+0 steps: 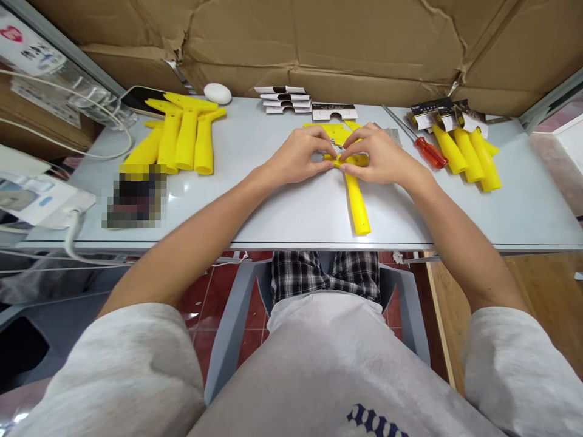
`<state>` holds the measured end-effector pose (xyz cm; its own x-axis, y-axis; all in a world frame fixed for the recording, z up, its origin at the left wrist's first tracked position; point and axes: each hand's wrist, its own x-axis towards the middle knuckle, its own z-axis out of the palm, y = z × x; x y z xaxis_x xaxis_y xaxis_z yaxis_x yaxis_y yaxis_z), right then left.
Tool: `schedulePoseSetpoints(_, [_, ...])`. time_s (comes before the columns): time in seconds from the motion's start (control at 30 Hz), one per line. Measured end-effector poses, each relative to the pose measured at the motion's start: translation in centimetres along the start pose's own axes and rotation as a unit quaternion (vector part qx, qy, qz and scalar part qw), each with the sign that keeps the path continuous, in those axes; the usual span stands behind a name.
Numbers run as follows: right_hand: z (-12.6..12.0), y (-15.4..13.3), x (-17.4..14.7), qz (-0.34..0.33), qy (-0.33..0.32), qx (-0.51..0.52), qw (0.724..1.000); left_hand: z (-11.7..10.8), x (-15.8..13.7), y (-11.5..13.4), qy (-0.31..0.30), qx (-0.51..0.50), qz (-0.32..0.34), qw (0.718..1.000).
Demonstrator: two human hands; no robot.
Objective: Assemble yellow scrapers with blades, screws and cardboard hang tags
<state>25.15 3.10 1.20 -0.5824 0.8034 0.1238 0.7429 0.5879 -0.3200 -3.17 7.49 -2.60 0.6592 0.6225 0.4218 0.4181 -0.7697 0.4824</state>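
Observation:
A yellow plastic T-shaped scraper handle (357, 206) lies on the table in front of me, its grip pointing towards the front edge. My left hand (300, 152) pinches at the left end of its head, fingertips together. From the other side, my right hand (382, 152) closes its thumb and fingers on the head. A small metallic part (336, 144) shows between my fingertips, too small to make out. Just behind my hands lie more yellow pieces (325, 130), partly covered by them.
Several yellow handles (186, 136) lie at left near a phone (143, 97), a white oval object (217, 93) and a pixelated patch. Folded card sleeves (285, 100) sit behind. At right are a red-handled screwdriver (430, 153) and yellow handles with cards (469, 155). A power strip (45, 191) stands far left.

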Motion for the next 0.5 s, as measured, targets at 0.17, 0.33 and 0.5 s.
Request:
schedulePoseSetpoints(0.17, [0.5, 0.9, 0.1, -0.022, 0.016, -0.011, 1.000, 0.0, 0.1, -0.1, -0.005, 0.013, 0.008, 1.000])
schedulePoseSetpoints(0.33, [0.7, 1.5, 0.1, -0.039, 0.029, -0.005, 0.999, 0.0, 0.0, 0.2, -0.009, 0.007, 0.016, 1.000])
schedulePoseSetpoints(0.5, [0.8, 1.5, 0.1, -0.033, 0.034, -0.004, 0.999, 0.0, 0.0, 0.3, -0.012, 0.003, 0.009, 1.000])
